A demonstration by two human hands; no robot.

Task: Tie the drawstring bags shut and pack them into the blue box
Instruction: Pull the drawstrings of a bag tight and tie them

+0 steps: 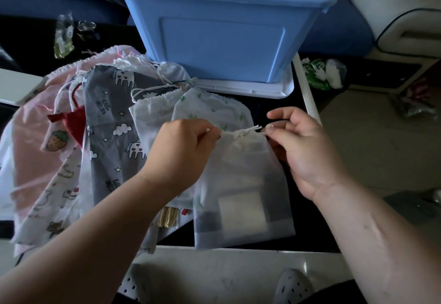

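Observation:
A translucent white drawstring bag (241,191) lies in front of me with flat white items inside and its mouth gathered. My left hand (183,151) pinches the left end of its white drawstring (242,132). My right hand (303,146) pinches the right end, and a knot sits between them at the bag's neck. Behind it lie a cactus-print bag (210,108), a plain white bag (150,117), a grey unicorn bag (112,132) and a pink bag (31,141), spread to the left. The blue box (222,24) stands open at the back on its white lid.
A small red pouch (74,122) rests on the spread bags. Small packets (63,34) lie on the dark table at the back left. A crumpled green and white wrapper (319,72) sits right of the table edge. My two shoes (293,287) show below the white front edge.

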